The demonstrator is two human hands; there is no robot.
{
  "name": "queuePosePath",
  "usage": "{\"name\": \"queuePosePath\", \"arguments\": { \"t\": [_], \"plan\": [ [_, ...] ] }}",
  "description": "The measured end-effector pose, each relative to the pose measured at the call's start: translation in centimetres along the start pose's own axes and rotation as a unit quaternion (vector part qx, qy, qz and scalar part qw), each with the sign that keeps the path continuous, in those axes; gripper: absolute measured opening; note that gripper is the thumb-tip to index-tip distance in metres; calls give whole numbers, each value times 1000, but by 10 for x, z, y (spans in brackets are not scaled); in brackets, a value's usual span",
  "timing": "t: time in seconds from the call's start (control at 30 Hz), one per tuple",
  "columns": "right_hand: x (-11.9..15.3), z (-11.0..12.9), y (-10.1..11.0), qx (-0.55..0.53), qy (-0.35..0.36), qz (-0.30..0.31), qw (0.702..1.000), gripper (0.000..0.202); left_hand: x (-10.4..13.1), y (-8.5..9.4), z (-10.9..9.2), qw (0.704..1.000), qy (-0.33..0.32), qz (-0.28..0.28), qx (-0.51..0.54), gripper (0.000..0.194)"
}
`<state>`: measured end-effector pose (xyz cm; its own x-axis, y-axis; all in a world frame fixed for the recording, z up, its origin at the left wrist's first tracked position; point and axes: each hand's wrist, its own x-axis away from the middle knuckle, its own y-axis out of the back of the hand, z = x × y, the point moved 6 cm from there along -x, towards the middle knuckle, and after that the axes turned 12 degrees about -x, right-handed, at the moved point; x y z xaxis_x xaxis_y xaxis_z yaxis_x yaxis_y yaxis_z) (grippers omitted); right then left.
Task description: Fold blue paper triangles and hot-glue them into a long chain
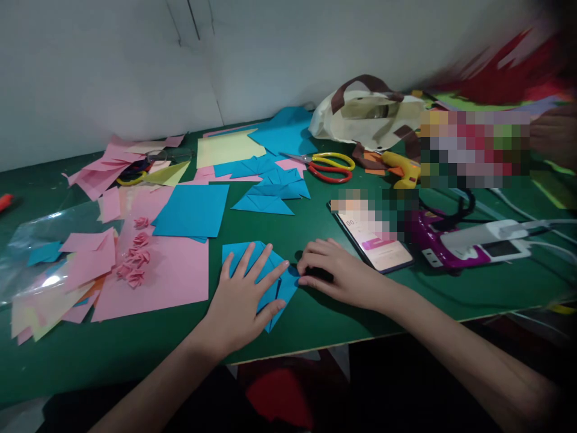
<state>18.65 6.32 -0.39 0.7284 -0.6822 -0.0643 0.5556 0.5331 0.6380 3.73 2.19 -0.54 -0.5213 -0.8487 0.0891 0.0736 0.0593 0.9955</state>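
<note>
Pale wall (112, 60) runs behind a green tabletop (112, 355) strewn with coloured paper. Near the middle of the tabletop's front edge lies a folded blue sheet (271, 294), partly hidden by the person's left hand (238, 304), which rests flat across it with fingers and thumb spread. The right hand (338, 270) is curled at the sheet's right corner, thumb and fingertips close together there; whether they pinch the paper cannot be told. Left of the hands, a large pink sheet (180, 276) carries small pink paper roses (139, 258), and a plain blue sheet (192, 210) overlaps its upper part. Farther left, pink, yellow and orange scraps (88, 270) lie beside clear plastic film (27, 246). Toward the far edge are several folded blue pieces (274, 189), a pale yellow sheet (220, 150) and scissors (312, 163) with one red and one yellow handle. A cream bag (345, 135) with brown handles stands by the far edge, and a yellow glue gun (408, 170) lies in front of it. Right of the right hand rest a lit smartphone (387, 252), partly pixelated, and a purple device (460, 255) with white cables. Another person's hand (556, 135) appears, dim, toward the far right corner.
</note>
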Motion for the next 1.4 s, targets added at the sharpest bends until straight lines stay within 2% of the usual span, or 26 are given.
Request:
{"name": "queuePosePath", "arguments": {
  "t": [0.13, 0.33, 0.6, 0.83, 1.07, 1.27, 1.4],
  "plan": [
    [-1, 1, 0, 5, -7, 4, 1000, 19, -1, 0, 0, 1000, -6, 7, 10, 60],
    [-5, -3, -4, 69, 1, 21, 997, 20, -2, -2, 1, 1000, -11, 12, 18, 72],
    [-9, -4, -8, 113, 13, 20, 993, 18, -1, -1, 0, 1000, -2, 3, 6, 58],
    [-12, 1, -7, 153, 17, -9, 988, 30, 0, -1, -1, 1000, 2, -3, -13, 52],
    [-12, -5, -8, 102, -1, -28, 994, 25, 0, -3, -1, 1000, 2, -2, -24, 51],
    [-10, -9, -3, 16, -10, 0, 1000, 11, 0, -4, -1, 1000, 0, 1, -22, 51],
    [-10, -10, 5, -28, -2, 15, 999, 16, 0, -4, -1, 1000, 0, -8, -21, 51]
  ]
}}
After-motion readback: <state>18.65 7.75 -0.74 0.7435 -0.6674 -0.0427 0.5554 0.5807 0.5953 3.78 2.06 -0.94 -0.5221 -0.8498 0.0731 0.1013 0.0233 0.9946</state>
